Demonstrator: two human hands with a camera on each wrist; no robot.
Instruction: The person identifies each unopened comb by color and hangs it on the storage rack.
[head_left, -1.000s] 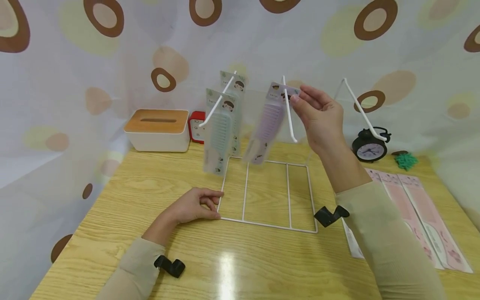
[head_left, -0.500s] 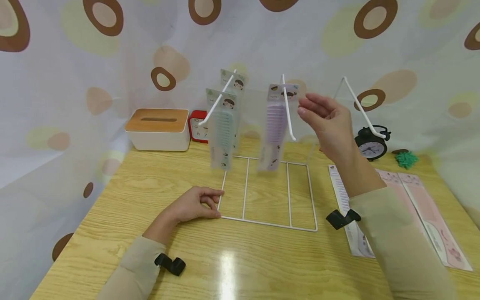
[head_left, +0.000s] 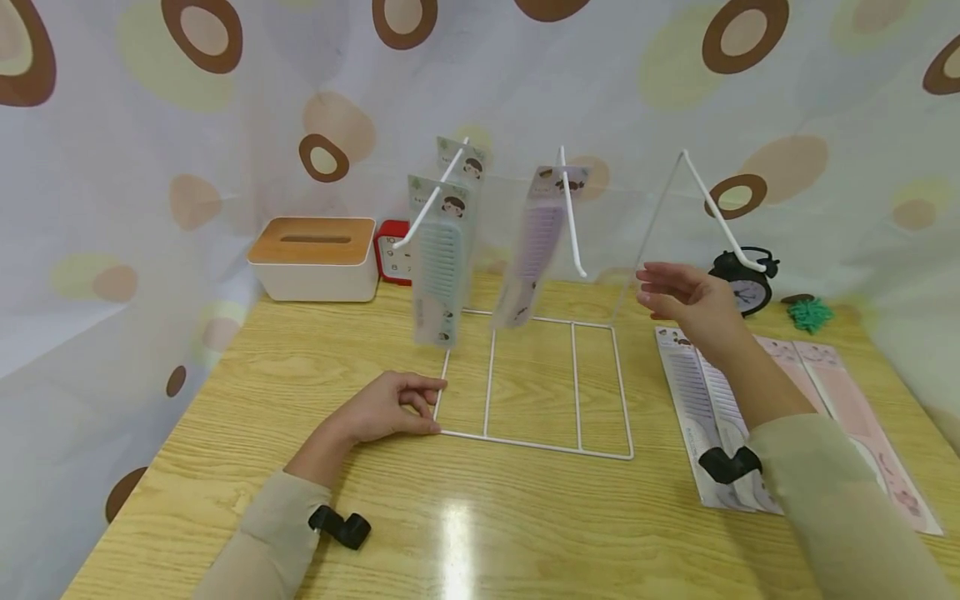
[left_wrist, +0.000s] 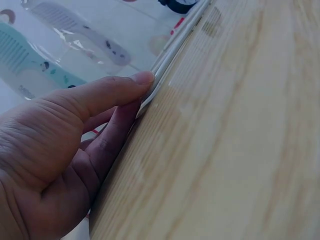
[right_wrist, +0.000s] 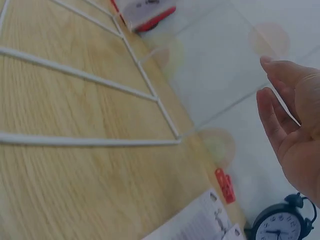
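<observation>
The left hand (head_left: 396,404) pinches the near left corner of the white wire rack (head_left: 532,444), seemingly to steady it on the table (head_left: 540,533). Two green comb packs (head_left: 438,267) hang from the left hook (head_left: 416,223), and one purple comb pack (head_left: 538,246) hangs tilted from the middle hook (head_left: 573,233). The right hand (head_left: 693,308) holds nothing, its fingers loosely bent, to the right of the rack. Loading the middle hook looks under way; the next move probably calls for lifting one of the purple packs (head_left: 684,383) lying right of the rack.
</observation>
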